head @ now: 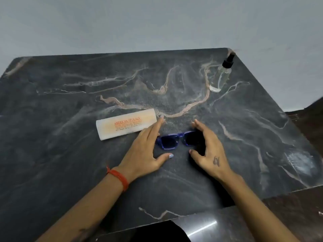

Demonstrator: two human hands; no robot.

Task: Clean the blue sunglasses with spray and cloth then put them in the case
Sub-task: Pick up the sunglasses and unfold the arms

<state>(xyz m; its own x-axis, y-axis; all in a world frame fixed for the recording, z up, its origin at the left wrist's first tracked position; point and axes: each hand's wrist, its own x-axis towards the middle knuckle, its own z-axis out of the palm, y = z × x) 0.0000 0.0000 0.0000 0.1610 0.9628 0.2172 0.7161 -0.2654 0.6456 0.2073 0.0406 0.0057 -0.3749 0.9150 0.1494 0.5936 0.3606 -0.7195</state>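
Both hands, left (145,147) and right (208,147), grip spread, flank glossy blue rectangular-framed sunglasses (176,140) on veined marble (70,163).

Both bare forearms reach up from the bottom corners toward mid-frame. The left hand (146,147) lies flat, fingers straight, thumb spread right — a red thread band (119,177) circles its wrist. The right hand (208,151) arches, fingers loosely bent — a small dark tattoo marks its back.
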